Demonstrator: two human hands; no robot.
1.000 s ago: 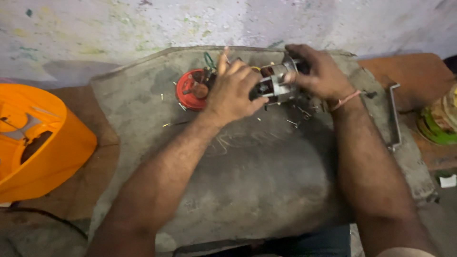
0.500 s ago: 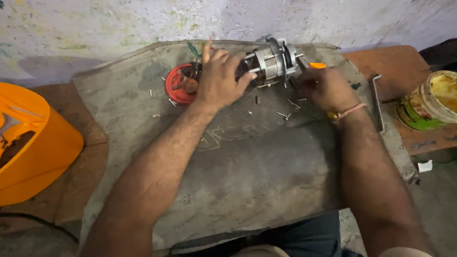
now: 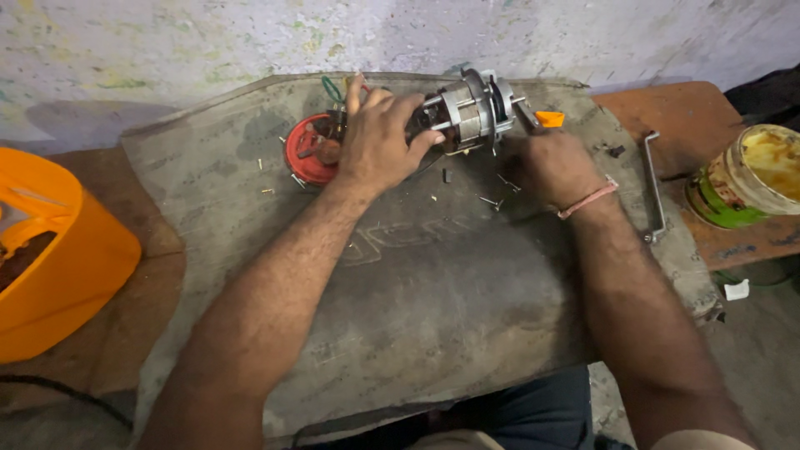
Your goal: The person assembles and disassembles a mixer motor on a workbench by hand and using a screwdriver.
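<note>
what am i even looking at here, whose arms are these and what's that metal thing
The picture comes from a camera worn on a person's head, looking down at their own two bare arms. The left hand grips a small electric motor, with a red round part lying beside it. The right hand closes on a tool with an orange handle. All this rests on a grey mat strewn with small screws. An orange container, a bent metal bar and an open tin lie around.
</note>
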